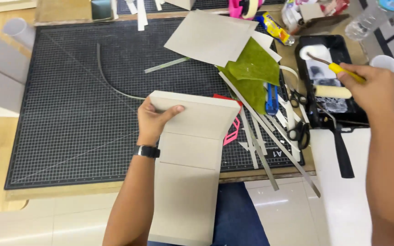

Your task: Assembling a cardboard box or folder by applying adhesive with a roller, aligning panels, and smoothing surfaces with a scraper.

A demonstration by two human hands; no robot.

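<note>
My left hand (153, 119) grips the far left corner of a long grey cardboard piece (192, 155) with two fold lines, thumb on top. The board tilts from the black cutting mat (69, 114) down toward my lap. My right hand (372, 86) is closed on the yellow handle (345, 72) of a small paint roller (313, 51), whose white roll rests in the black tray (338, 45) at the right.
A second roller (333, 91) lies in the tray. Grey card sheet (210, 38), green paper (251, 73), blue knife (272, 101), scissors (299, 132), metal rulers (274, 146), white strips and a pink shape (231, 132) crowd the mat's right side. A white cup (385, 62) stands far right.
</note>
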